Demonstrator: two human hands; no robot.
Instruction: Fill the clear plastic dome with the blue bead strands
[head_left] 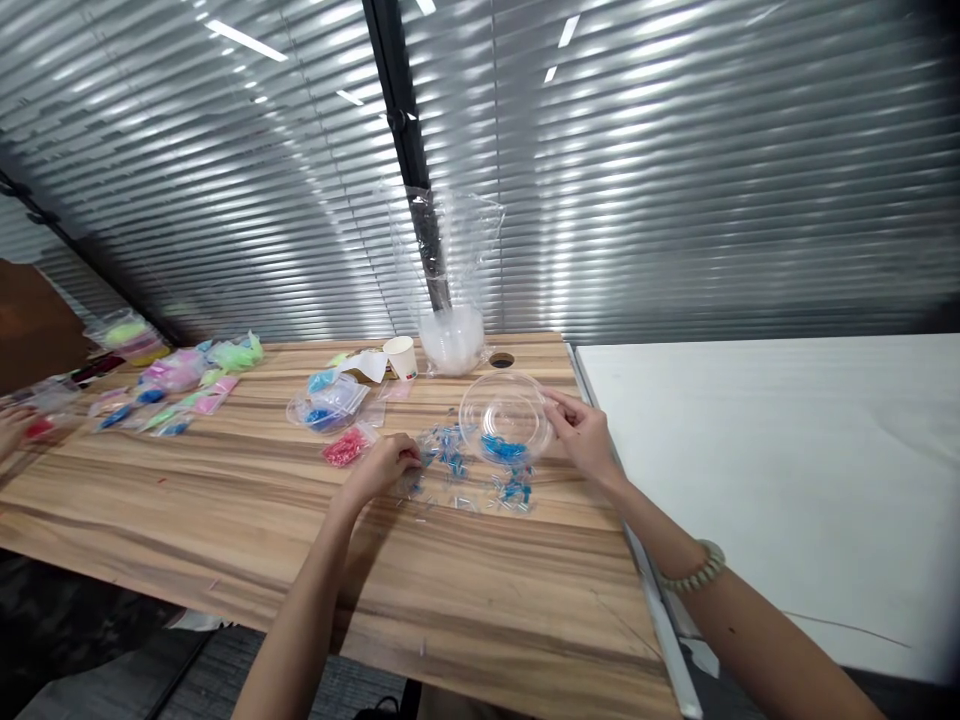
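My right hand [585, 432] grips the right rim of a clear round plastic container [504, 400], thumb and fingers closed on it. Blue pieces [504, 450] show at its near side; whether they lie inside or are seen through the plastic, I cannot tell. Small blue and clear tube-like pieces [450, 450] are scattered on the wood to its left, with more [516, 490] just in front. At the left edge of this scatter, my left hand [394, 460] rests low with fingers pinched together; anything between the fingertips is hidden. Beside it lies a bag of red pieces [346, 446].
Behind stand a white paper cup [400, 356] and a tall clear bag with white filling [452, 340]. Small bags [330, 400] sit back left, colourful packets [180, 385] farther left. Another person's hand [13, 428] is at the far left. A white table [765, 470] adjoins on the right.
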